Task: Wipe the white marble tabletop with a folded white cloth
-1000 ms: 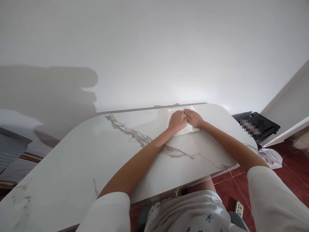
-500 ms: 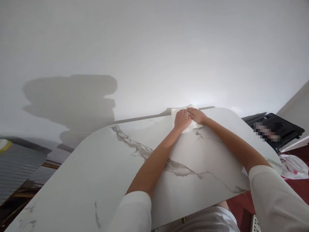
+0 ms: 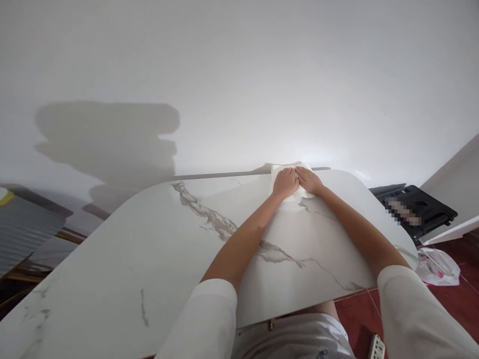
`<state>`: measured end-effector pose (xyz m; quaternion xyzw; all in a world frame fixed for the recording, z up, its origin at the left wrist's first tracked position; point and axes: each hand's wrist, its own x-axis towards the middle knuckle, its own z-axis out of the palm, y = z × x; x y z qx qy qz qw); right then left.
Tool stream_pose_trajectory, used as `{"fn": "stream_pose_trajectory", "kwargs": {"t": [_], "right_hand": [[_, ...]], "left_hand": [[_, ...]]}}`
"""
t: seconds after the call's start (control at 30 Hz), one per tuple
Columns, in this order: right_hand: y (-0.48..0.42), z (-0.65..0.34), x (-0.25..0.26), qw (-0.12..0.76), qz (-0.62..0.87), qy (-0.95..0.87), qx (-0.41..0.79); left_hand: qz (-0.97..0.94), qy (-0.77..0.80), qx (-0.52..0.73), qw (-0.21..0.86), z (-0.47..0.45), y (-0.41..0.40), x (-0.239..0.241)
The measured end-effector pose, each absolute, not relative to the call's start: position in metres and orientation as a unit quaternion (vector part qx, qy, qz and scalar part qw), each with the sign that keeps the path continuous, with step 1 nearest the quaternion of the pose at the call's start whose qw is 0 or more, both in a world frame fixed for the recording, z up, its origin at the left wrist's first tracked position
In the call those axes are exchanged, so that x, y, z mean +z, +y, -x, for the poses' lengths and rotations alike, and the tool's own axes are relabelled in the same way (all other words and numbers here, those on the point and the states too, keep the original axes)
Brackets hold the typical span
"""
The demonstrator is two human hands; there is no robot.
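Observation:
Near the back edge of a white marble-patterned table point(image 3: 149, 239), a thin white cloth point(image 3: 276, 174) lies under both hands. Whether it is fabric or paper I cannot tell. My left hand point(image 3: 287, 183) presses on it from above, its fingers close together and pointing at the wall. Right beside it, my right hand point(image 3: 309, 180) bears down on the cloth's right part, fingers angled to the left and touching or nearly touching the left hand. Much of the cloth is hidden beneath the palms.
A pale wall point(image 3: 239, 89) rises behind the table. An open black case point(image 3: 434, 212) stands off the right end, with a clear plastic bag point(image 3: 437, 267) and a power strip point(image 3: 376, 346) lower down. A ribbed grey object point(image 3: 30, 229) is at the left.
Both hands and the cloth have slid slightly to the right along the back of the table. The camera view has shifted a little, bringing more red floor into sight.

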<state>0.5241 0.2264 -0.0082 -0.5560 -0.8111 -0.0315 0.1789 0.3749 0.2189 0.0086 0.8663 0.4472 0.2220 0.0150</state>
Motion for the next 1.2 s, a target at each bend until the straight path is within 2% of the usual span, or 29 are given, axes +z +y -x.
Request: {"fn": "stream_pose_trajectory", "kwargs": {"t": [0.5,0.93,1.2], "right_hand": [[0.122,-0.511,-0.001,0.15,0.555,-0.818,-0.007],[-0.001,-0.499,-0.006,0.171,0.541,-0.823,-0.033],[-0.042,-0.529,-0.003,0.17,0.522,-0.836,-0.017]], "left_hand": [[-0.876,0.436,0.207,0.001,-0.36,0.129,0.001],[-0.892,0.4,0.212,-0.009,-0.343,0.023,-0.009],[-0.9,0.377,0.217,0.031,-0.36,-0.02,-0.004]]}}
